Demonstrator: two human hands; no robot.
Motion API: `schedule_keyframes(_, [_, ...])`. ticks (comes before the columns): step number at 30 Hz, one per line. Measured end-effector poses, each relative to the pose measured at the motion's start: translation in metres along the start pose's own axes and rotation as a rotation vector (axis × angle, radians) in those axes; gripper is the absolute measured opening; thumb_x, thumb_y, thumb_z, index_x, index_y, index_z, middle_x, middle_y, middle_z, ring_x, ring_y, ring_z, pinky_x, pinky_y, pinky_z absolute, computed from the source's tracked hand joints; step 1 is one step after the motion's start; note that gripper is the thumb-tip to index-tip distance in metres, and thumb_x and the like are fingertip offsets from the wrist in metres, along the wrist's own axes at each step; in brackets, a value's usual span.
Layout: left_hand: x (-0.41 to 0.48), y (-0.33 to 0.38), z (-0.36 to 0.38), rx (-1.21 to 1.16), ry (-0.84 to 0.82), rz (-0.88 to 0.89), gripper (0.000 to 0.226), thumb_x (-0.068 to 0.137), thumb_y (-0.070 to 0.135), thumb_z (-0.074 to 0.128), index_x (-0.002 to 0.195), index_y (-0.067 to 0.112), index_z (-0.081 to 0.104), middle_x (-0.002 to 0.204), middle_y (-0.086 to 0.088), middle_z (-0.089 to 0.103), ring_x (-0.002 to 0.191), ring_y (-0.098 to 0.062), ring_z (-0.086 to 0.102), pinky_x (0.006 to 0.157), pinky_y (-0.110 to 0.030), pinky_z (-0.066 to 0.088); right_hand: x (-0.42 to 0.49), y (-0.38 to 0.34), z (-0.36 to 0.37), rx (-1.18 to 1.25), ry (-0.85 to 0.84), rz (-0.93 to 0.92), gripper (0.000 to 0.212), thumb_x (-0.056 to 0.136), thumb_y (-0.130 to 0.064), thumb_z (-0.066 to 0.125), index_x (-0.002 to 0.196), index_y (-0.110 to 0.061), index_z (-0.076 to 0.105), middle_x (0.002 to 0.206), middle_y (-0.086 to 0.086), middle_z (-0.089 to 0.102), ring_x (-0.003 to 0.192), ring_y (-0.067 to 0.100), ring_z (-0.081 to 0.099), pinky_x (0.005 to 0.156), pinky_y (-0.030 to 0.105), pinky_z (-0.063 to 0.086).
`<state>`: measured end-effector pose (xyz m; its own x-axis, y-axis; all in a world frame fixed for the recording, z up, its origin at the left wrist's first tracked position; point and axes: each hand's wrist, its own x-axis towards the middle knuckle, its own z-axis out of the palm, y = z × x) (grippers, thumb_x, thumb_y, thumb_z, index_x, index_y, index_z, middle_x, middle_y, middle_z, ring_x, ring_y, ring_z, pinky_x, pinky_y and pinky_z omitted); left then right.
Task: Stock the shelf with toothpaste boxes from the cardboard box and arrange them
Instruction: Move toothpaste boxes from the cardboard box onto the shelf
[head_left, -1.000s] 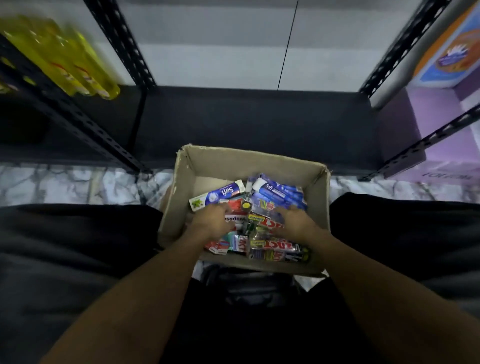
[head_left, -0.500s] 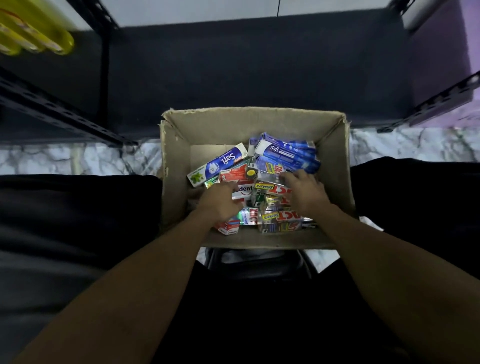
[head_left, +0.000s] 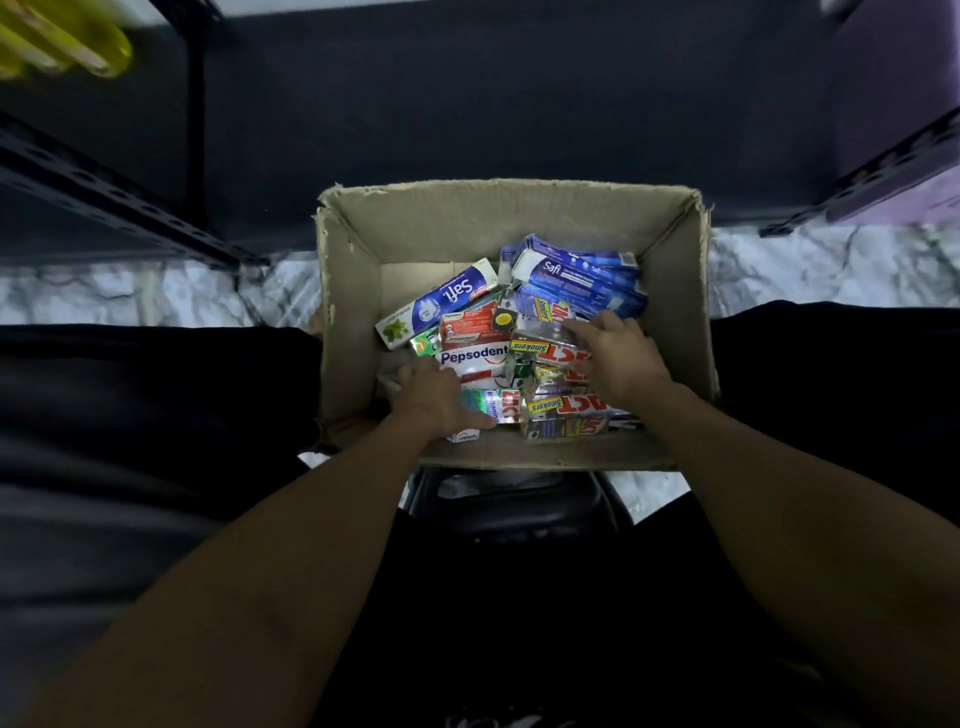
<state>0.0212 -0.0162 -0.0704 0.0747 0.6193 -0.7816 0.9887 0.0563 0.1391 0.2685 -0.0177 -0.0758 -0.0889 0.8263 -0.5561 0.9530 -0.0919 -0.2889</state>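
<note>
A: Right, entry for this moment. Where is the stock?

B: All toothpaste boxes visible sit in the open brown cardboard box (head_left: 493, 223), which stands on the white marble-patterned floor (head_left: 156, 291) between the person's dark-clothed legs (head_left: 156, 405). Both hands are inside it, apart, on the pile.

A: Left hand?

B: The left hand (head_left: 434, 397) lies back-up at the near left of the pile. Its thumb stretches rightward over a shiny silver-green box (head_left: 501, 405). Its fingers dip down at the left end of the white-and-red Pepsodent box (head_left: 475, 358). Grip or mere contact: cannot tell, the fingertips are hidden.

A: Right hand?

B: The right hand (head_left: 618, 356) lies flat, fingers spread and straight, resting on the red-and-silver Smokers boxes (head_left: 540, 347). Nothing is clasped. The forefinger points toward the left-hand side.

A: Beyond the hands?

B: Beyond the left hand, a blue-and-white Safi box (head_left: 441, 304) lies slantwise, with a red box (head_left: 470, 327) between it and the Pepsodent one. Beyond the right hand, a stack of dark blue Safi boxes (head_left: 576, 278) lies toward the far right corner.

A: The shelf?

B: The dark flat shelf board (head_left: 493, 104) lies past the cardboard box, well beyond both hands. A black perforated metal rail (head_left: 119, 202) runs far left of the left hand, with blurred yellow bottles (head_left: 67, 41) above it. A purple block (head_left: 893, 93) lies far right of the right hand, kind unclear.
</note>
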Motion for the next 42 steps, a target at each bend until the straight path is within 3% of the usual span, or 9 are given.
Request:
schedule_keyframes(3, [-0.007, 0.0, 0.004, -0.143, 0.048, -0.115, 0.095, 0.056, 0.065, 0.083, 0.131, 0.015, 0.051, 0.136, -0.009, 0.043, 0.128, -0.029, 0.041, 0.109, -0.045, 0.038, -0.001, -0.003, -0.005, 0.006, 0.001, 0.0, 0.06, 0.09, -0.042, 0.064, 0.144, -0.033, 0.04, 0.134, 0.007, 0.045, 0.123, 0.033, 0.042, 0.104, 0.052, 0.038])
schedule_keyframes(7, [-0.007, -0.008, 0.013, -0.261, 0.098, -0.109, 0.093, 0.038, 0.067, 0.076, 0.118, 0.021, 0.062, 0.119, -0.002, 0.062, 0.112, -0.022, 0.058, 0.093, -0.037, 0.053, -0.004, -0.008, -0.01, 0.005, -0.02, 0.015, 0.067, 0.08, -0.053, 0.071, 0.137, -0.027, 0.048, 0.131, 0.009, 0.048, 0.124, 0.034, 0.043, 0.102, 0.052, 0.036])
schedule_keyframes(13, [-0.03, -0.015, -0.001, -0.33, 0.111, -0.136, 0.036, 0.074, 0.039, 0.082, 0.1, 0.018, 0.068, 0.101, -0.003, 0.068, 0.089, -0.016, 0.061, 0.074, -0.023, 0.045, -0.008, -0.011, -0.008, 0.0, -0.049, 0.004, 0.075, 0.074, -0.059, 0.073, 0.137, -0.027, 0.048, 0.126, 0.014, 0.05, 0.12, 0.038, 0.048, 0.102, 0.049, 0.041])
schedule_keyframes(21, [-0.052, -0.032, 0.004, -0.361, 0.248, -0.138, 0.042, 0.075, 0.042, 0.075, 0.111, 0.021, 0.072, 0.107, -0.004, 0.073, 0.101, -0.023, 0.067, 0.085, -0.029, 0.051, -0.006, -0.022, -0.013, 0.029, -0.053, -0.016, 0.065, 0.077, -0.047, 0.075, 0.133, -0.028, 0.052, 0.116, 0.006, 0.065, 0.109, 0.031, 0.059, 0.089, 0.038, 0.045])
schedule_keyframes(25, [-0.06, -0.038, -0.001, -0.394, 0.335, -0.119, 0.033, 0.086, 0.039, 0.067, 0.112, 0.02, 0.074, 0.108, -0.007, 0.073, 0.105, -0.028, 0.066, 0.089, -0.03, 0.049, -0.006, -0.034, -0.008, 0.089, -0.019, -0.026, 0.075, 0.077, -0.048, 0.073, 0.141, -0.029, 0.04, 0.115, 0.007, 0.066, 0.111, 0.034, 0.059, 0.094, 0.047, 0.047])
schedule_keyframes(29, [-0.07, -0.041, -0.012, -0.399, 0.4, -0.085, 0.033, 0.084, 0.043, 0.063, 0.11, 0.024, 0.075, 0.105, -0.01, 0.074, 0.103, -0.028, 0.066, 0.089, -0.028, 0.047, -0.006, -0.046, -0.009, 0.135, 0.019, -0.057, 0.075, 0.082, -0.046, 0.071, 0.144, -0.024, 0.035, 0.115, 0.011, 0.066, 0.107, 0.034, 0.06, 0.087, 0.042, 0.05])
schedule_keyframes(35, [-0.09, -0.031, -0.051, -0.442, 0.431, 0.03, 0.04, 0.069, 0.042, 0.081, 0.103, 0.023, 0.078, 0.101, -0.002, 0.076, 0.087, -0.01, 0.067, 0.079, -0.018, 0.047, -0.017, -0.064, -0.058, 0.272, 0.137, -0.097, 0.04, 0.08, -0.04, 0.075, 0.11, -0.028, 0.051, 0.078, 0.001, 0.062, 0.083, 0.029, 0.063, 0.065, 0.032, 0.041])
schedule_keyframes(39, [-0.117, -0.015, -0.108, -0.453, 0.585, 0.127, 0.052, 0.055, 0.059, 0.07, 0.098, 0.031, 0.078, 0.093, 0.005, 0.076, 0.09, -0.009, 0.068, 0.087, -0.021, 0.05, -0.04, -0.073, -0.12, 0.383, 0.282, -0.149, 0.039, 0.073, -0.038, 0.073, 0.106, -0.036, 0.052, 0.09, 0.002, 0.07, 0.084, 0.027, 0.065, 0.076, 0.037, 0.053])
schedule_keyframes(42, [-0.151, 0.002, -0.159, -0.438, 0.71, 0.274, 0.044, 0.062, 0.046, 0.074, 0.1, 0.024, 0.079, 0.098, 0.006, 0.076, 0.091, -0.001, 0.064, 0.084, -0.008, 0.041, -0.069, -0.08, -0.174, 0.399, 0.411, -0.247, 0.043, 0.072, -0.042, 0.072, 0.11, -0.034, 0.055, 0.1, -0.003, 0.072, 0.087, 0.018, 0.068, 0.08, 0.038, 0.055])
